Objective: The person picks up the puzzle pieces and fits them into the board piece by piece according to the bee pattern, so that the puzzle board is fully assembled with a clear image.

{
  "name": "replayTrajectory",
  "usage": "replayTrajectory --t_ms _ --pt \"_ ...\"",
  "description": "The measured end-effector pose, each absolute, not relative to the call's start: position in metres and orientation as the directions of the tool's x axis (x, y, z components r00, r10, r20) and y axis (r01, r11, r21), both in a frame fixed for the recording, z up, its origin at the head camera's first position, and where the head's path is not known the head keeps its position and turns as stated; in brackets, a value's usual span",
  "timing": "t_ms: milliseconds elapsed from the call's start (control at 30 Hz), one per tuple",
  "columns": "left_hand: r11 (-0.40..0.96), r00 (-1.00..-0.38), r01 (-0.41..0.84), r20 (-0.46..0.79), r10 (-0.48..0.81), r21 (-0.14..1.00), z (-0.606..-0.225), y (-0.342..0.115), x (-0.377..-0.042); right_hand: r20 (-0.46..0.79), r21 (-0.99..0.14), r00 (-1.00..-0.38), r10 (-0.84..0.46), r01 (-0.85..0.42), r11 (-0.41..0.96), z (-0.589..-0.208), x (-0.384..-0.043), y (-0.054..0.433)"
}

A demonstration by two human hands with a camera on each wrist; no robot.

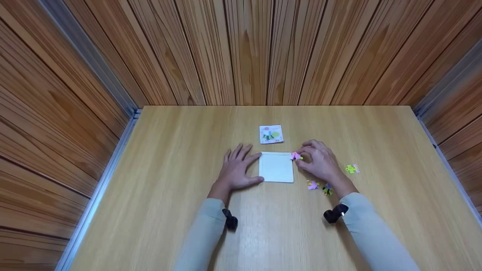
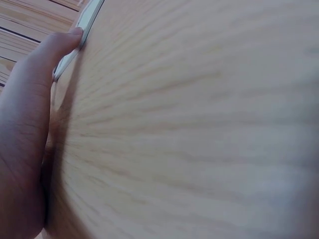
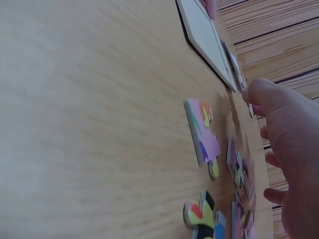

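A square white puzzle tray (image 1: 276,167) lies on the table between both hands. My left hand (image 1: 235,171) rests beside it with fingers spread, index fingertip and thumb touching its left edge. In the left wrist view the thumb (image 2: 60,47) lies along the white edge. My right hand (image 1: 320,160) pinches a pink jigsaw piece (image 1: 295,156) between thumb and fingers, right at the tray's upper right corner. In the right wrist view that piece is mostly hidden behind the thumb (image 3: 261,92).
Close below the right hand lie a pink jigsaw piece (image 1: 312,184) and a black-and-yellow one (image 1: 327,189). Farther right is a yellow-green and pink piece (image 1: 352,168). A small square picture card (image 1: 271,134) with a bee lies behind the tray. Wood-panelled walls (image 1: 248,52) enclose the table.
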State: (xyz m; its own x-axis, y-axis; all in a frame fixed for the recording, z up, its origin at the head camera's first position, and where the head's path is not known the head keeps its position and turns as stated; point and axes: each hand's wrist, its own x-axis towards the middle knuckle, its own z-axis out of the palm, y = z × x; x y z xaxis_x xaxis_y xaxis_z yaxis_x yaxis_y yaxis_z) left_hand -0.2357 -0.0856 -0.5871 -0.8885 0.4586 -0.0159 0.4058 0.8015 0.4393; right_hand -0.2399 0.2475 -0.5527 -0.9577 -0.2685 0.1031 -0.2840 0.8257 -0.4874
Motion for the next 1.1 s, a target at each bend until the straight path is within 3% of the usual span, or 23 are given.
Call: replayTrajectory --t_ms 1100 --pt "0.811 -0.893 0.399 -0.019 0.45 0.427 -0.587 -0.084 -0.236 0.128 -0.493 -0.925 -0.359 -0.373 0.786 -0.553 -0.245 0.201"
